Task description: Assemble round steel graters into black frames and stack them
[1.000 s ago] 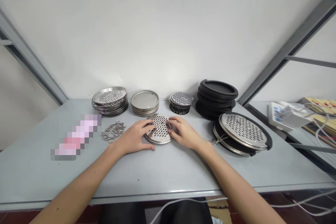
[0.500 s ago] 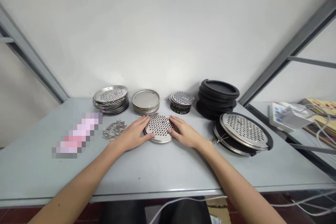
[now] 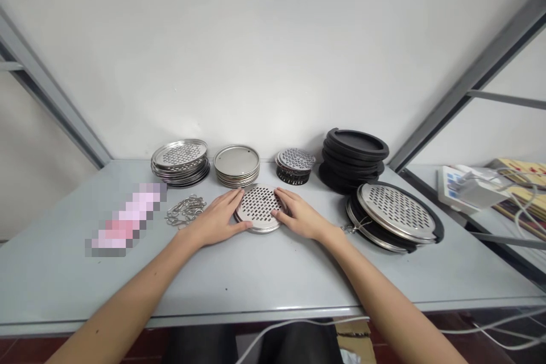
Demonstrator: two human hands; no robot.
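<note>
A round metal disc with slotted holes [image 3: 261, 208] lies flat on the grey table between my hands. My left hand [image 3: 220, 220] curves around its left rim, thumb at the near edge and fingers at the far side. On the opposite rim, my right hand [image 3: 301, 215] holds it the same way, its thumb resting over the top face. Left of my left hand lies a loose heap of metal clips or hooks [image 3: 186, 209]. Just behind the disc stands a stack of plain round metal lids [image 3: 237, 160].
Along the wall are a stack of perforated metal plates [image 3: 180, 154], small patterned discs [image 3: 296, 160] and black rings [image 3: 356, 145]. Assembled perforated discs with black rims [image 3: 396, 213] sit at right. A pixelated pink patch covers something at left. Beyond the right frame is a white power strip [image 3: 452, 187].
Almost nothing differs. Both hands stay on the disc's rim, with only a tiny shift of the disc and thumbs.
</note>
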